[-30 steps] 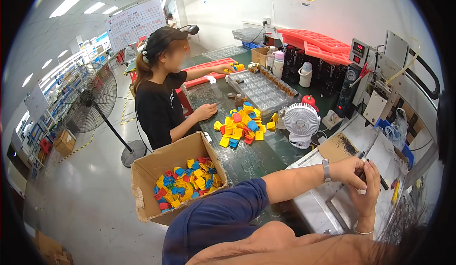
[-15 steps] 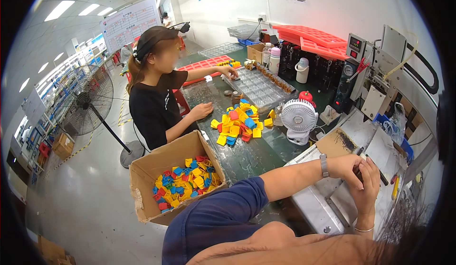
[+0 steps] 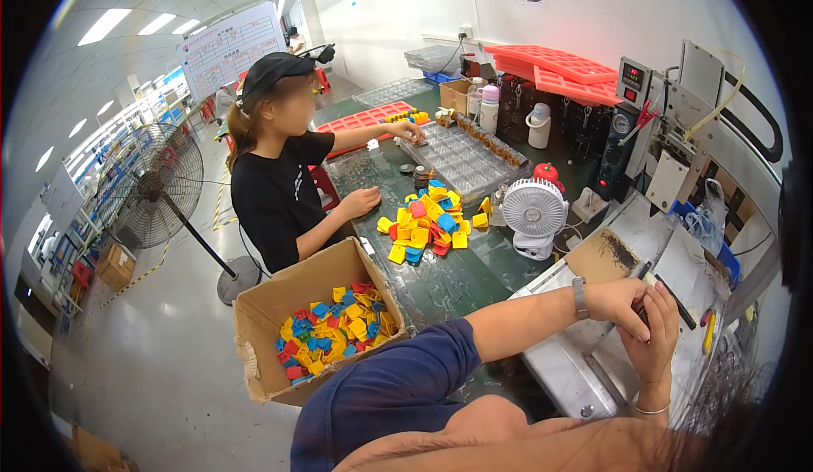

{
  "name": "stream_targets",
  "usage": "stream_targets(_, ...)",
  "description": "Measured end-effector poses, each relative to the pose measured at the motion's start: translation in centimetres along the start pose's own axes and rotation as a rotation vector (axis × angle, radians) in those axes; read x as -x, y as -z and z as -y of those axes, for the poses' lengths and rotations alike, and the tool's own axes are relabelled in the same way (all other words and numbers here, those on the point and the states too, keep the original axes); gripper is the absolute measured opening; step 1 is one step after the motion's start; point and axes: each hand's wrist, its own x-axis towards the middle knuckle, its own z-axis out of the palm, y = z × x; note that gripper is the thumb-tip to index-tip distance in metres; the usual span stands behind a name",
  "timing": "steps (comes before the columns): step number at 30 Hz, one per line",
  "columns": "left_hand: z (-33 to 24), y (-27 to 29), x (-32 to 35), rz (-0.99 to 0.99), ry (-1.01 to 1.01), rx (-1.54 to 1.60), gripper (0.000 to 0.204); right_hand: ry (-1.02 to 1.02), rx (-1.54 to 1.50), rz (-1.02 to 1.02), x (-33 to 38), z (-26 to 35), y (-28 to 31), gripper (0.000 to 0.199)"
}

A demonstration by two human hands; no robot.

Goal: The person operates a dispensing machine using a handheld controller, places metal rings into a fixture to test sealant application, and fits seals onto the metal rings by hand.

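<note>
My left hand [image 3: 618,304], with a grey watch band [image 3: 579,298] at its wrist, is closed, its thumb and fingers meeting my right hand. My right hand [image 3: 658,336], a thin bracelet [image 3: 652,410] on its wrist, has its fingers curled up against the left. Something small and dark seems to lie between them, too hidden to name. Both hands are over the pale metal bed of a bench machine [image 3: 669,180]. Beside them lies a piece of brown cardboard [image 3: 600,256] with black bits on it. A black bar [image 3: 677,303] shows just past my right fingers.
A white fan [image 3: 534,214] stands beyond my left forearm, near a pile of coloured plastic pieces [image 3: 423,226]. An open carton [image 3: 254,336] of similar pieces stands at left. Across the green table, a co-worker [image 3: 279,167] reaches toward a clear tray [image 3: 474,154]. A yellow-handled tool [image 3: 709,336] lies at right.
My hands stay together in nearly the same place, with the fingers slightly shifted. The co-worker's head and arms have barely moved.
</note>
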Motion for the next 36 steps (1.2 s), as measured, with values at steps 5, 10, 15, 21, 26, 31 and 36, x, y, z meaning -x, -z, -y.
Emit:
stream_targets(5, 0.43, 0.34, -0.25, -0.004, 0.029, 0.039, 0.048, 0.007, 0.041, -0.016, 0.10, -0.23, -0.05, 0.054)
stream_targets(10, 0.68, 0.65, -0.33, 0.038, 0.028, 0.056, 0.048, 0.029, 0.052, -0.004, 0.13, -0.37, -0.11, 0.052)
stream_targets(15, 0.17, 0.43, -0.04, 0.035, -0.024, 0.004, 0.036, 0.042, 0.103, -0.001, 0.09, -0.23, -0.21, 0.052)
stream_targets(21, 0.38, 0.26, -0.27, -0.024, -0.010, 0.024, 0.032, -0.036, 0.065, -0.052, -0.17, 0.09, -0.26, 0.054)
stream_targets(26, 0.62, 0.57, -0.13, -0.025, 0.042, -0.047, 0.029, -0.014, 0.077, -0.040, -0.20, 0.07, -0.36, 0.054)
stream_targets(31, 0.58, 0.40, -0.13, -0.021, 0.053, 0.016, 0.025, -0.015, 0.070, -0.017, 0.00, -0.05, -0.41, 0.053)
stream_targets(36, 0.53, 0.43, -0.23, -0.017, 0.021, -0.026, 0.023, -0.026, 0.070, -0.020, 0.02, -0.17, -0.43, 0.054)
